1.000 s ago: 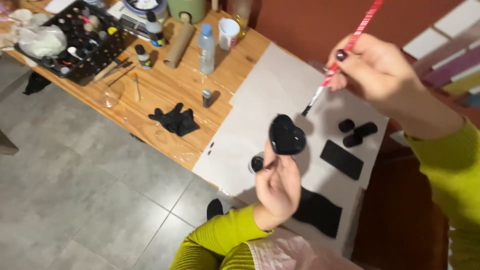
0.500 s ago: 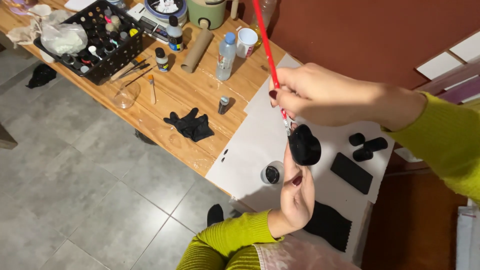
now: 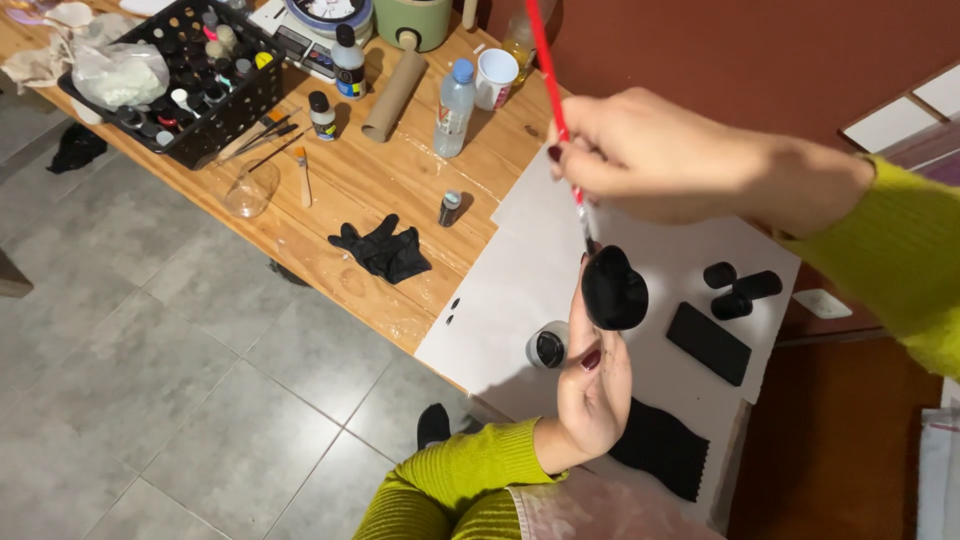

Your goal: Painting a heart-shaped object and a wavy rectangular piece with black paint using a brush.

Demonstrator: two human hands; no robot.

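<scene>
My left hand (image 3: 594, 385) holds up a black heart-shaped piece (image 3: 613, 291) above the white paper sheet (image 3: 520, 290). My right hand (image 3: 660, 160) grips a red-handled paintbrush (image 3: 548, 90), and the brush tip touches the top of the black piece. A small open jar of black paint (image 3: 547, 346) stands on the paper just left of my left hand. Both sleeves are yellow-green.
On the paper lie a black rectangle (image 3: 708, 342), small black cylinders (image 3: 738, 288) and a black jagged-edged piece (image 3: 661, 446). The wooden table (image 3: 400, 180) carries a black glove (image 3: 385, 250), water bottle (image 3: 453, 108), cardboard tube (image 3: 394, 96), white cup (image 3: 496, 78) and a black crate of paint bottles (image 3: 190, 85).
My right hand has brought the brush from the upper right down onto the black piece. The view has shifted, so the table appears further right and lower.
</scene>
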